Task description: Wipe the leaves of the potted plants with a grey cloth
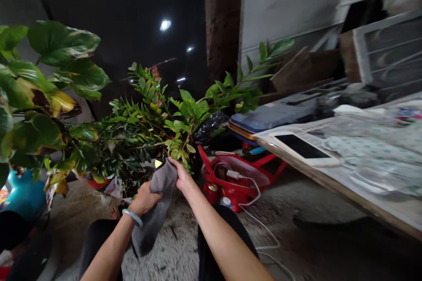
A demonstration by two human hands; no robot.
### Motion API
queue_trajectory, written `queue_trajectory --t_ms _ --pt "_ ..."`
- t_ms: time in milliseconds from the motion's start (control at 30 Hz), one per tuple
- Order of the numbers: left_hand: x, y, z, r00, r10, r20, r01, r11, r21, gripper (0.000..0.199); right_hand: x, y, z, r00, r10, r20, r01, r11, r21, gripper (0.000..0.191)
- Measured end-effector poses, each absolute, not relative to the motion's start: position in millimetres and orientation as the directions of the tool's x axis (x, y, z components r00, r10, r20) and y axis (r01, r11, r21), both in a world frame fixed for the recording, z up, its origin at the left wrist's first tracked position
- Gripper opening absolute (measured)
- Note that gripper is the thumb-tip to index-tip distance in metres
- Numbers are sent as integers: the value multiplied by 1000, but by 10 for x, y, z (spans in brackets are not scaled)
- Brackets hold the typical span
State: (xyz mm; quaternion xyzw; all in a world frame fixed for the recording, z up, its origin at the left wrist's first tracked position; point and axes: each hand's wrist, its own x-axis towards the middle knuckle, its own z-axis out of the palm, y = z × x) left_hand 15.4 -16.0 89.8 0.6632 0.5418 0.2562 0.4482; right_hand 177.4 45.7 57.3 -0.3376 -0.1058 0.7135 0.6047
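Near the table [329,184], a leafy ZZ plant [148,127] spreads above the concrete floor [184,237], its lower leaves touching a gray cloth [156,215] gripped firmly by both the left hand [143,199] and right hand [180,174].

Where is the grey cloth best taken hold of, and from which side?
The best grip is probably the bunched upper end of the grey cloth, coming from above on the near side, as the left hand and right hand do. That end is gathered thick enough to pinch, while the lower part hangs limp and would likely slip.
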Motion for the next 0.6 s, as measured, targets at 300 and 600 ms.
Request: queue_trajectory --t_ms 300,600 --pt "-311 -492 1813 425 849 -313 317 184 930 29 1871 343 653 -78 920 -385 -804 -286 -521 22" --pt "-101 116 2192 67 991 -115 -184 125 975 32 1920 255 693 -86 919 -385 -778 -303 -550 19"
